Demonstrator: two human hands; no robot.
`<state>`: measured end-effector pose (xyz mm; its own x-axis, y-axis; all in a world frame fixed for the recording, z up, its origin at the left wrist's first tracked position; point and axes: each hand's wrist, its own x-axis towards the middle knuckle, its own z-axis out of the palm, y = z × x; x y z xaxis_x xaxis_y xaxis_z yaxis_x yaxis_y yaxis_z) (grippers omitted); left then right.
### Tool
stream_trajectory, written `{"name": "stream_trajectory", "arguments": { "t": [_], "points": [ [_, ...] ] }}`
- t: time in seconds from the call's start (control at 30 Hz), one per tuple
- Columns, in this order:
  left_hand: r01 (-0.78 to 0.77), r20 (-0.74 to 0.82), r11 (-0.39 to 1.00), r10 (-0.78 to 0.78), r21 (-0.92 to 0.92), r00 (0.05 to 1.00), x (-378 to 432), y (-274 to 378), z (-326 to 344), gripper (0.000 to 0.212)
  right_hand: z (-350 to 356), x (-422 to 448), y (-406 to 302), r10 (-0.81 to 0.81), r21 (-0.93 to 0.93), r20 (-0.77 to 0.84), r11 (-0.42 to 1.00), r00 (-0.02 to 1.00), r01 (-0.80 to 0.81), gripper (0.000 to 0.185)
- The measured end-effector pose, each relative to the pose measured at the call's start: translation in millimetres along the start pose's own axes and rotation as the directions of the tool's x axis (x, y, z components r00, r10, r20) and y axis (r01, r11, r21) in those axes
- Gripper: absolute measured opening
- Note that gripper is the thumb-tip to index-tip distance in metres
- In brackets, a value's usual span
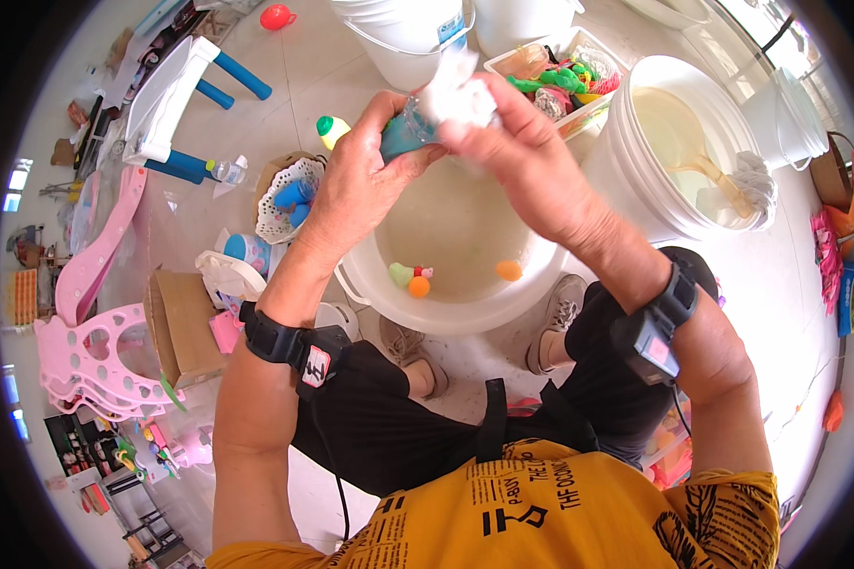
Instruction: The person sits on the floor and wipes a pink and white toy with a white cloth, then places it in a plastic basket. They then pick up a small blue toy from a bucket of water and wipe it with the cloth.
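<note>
My left hand (pixel 359 174) grips a translucent blue object (pixel 403 134), perhaps a plastic cup or toy, above a large white tub. A bunched white cloth (pixel 459 96) is in my right hand (pixel 534 153), pressed against the end of the blue object; hand and cloth are blurred. Below them stands the white tub (pixel 455 316), holding cloudy water. An orange ball (pixel 419 286), another orange toy (pixel 509 270) and a pale green toy (pixel 401 274) with a small red-and-pink piece float in it. My fingers partly hide the blue object.
A white bucket (pixel 615 163) of water with a ladle (pixel 719 181) and grey cloth (pixel 753 186) stands right. Behind are a basket of toys (pixel 573 78) and another bucket (pixel 398 43). On the left are a lace-edged basket (pixel 274 220), cardboard box (pixel 185 320), pink plastic slide (pixel 99 263) and white-and-blue stool (pixel 164 99).
</note>
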<state>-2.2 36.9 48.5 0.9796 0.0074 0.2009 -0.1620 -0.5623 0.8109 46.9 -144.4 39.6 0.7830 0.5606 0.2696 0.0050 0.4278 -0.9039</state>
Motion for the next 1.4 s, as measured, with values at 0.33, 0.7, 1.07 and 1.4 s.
{"name": "stream_trajectory", "arguments": {
  "t": [0.33, 0.7, 1.07, 1.4],
  "points": [
    [0.071, 0.103, 0.997, -0.072, 0.013, 0.992, -4, 11, 15, 0.037, -12, 5, 11, 0.091, 0.021, 0.02, 0.996, 0.996, -0.091, 0.02],
    [0.385, 0.273, 0.811, -0.288, -0.441, 0.918, -2, 2, 18, 0.035, -13, 6, 20, 0.175, -0.11, -0.217, 0.973, 0.96, -0.202, 0.025],
    [0.189, 0.031, 0.967, -0.186, -0.173, 0.982, 1, 3, 11, 0.022, -6, 4, 24, 0.336, 0.039, -0.181, 0.941, 0.924, -0.335, 0.029],
    [0.096, 0.2, 0.964, -0.047, -0.247, 0.979, -3, 6, 17, 0.026, -20, 7, 24, 0.697, 0.305, -0.001, 0.683, 0.717, -0.663, 0.029]
  ]
}}
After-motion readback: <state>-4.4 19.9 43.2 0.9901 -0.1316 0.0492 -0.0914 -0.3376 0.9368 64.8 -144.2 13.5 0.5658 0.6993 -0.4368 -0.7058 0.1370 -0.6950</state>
